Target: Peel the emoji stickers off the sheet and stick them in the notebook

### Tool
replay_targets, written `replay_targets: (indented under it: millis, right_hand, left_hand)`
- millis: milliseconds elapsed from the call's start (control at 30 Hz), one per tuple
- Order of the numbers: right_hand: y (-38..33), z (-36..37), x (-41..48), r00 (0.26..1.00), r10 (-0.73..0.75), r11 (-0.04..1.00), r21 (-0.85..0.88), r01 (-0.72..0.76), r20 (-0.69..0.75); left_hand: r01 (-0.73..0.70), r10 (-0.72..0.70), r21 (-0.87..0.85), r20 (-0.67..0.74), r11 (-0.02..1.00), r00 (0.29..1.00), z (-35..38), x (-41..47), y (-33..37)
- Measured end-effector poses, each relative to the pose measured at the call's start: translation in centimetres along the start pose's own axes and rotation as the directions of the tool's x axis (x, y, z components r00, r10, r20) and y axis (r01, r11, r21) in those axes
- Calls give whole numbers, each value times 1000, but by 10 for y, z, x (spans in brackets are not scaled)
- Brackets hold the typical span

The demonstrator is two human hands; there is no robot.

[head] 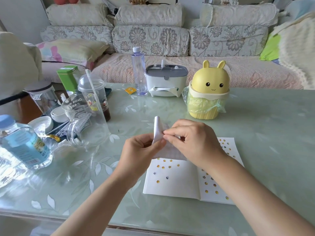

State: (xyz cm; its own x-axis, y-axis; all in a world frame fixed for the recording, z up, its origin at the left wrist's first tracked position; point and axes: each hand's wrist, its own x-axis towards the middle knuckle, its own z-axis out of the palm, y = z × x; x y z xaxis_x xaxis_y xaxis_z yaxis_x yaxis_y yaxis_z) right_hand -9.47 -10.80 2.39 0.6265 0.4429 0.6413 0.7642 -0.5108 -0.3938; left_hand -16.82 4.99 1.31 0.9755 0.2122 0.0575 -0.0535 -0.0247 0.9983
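Yellow bunny bin (211,79) has a green bag liner (199,104) in it. Meanwhile the left hand (136,152) and right hand (190,142) both pinch the curled sticker sheet (157,132) over the open notebook (180,184), pages dotted with emoji stickers (158,181).

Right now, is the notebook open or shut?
Open: the notebook lies flat on the table with both pages facing up and small stickers dotted across each.

A yellow bunny bin (208,89) is standing on the table (272,125) beside a tissue box (166,80) — a glass jug (85,120) is sitting further left.
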Motion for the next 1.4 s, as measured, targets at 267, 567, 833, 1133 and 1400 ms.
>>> replay_targets:
  millis: [267,567,833,1133,1400]
  right_hand:
    - [0,-9,1,992,-37,999,-28,41,124]
    - [0,-9,-1,992,68,996,49,-74,103]
    - [-1,-8,-1,995,22,999,35,-26,99]
    - [-7,-5,-2,994,3,999,-46,2,111]
    - [-5,-6,-2,982,158,977,131,-170,98]
  left_hand:
    - [17,-18,46,25,999,1000,-1,-2,4]
    - [67,-68,23,31,997,997,0,-1,6]
    - [93,-92,-32,25,995,995,-2,-1,6]
    - [35,-33,100,-27,994,999,-4,-4,5]
    - [73,-70,80,-29,994,997,-2,-5,9]
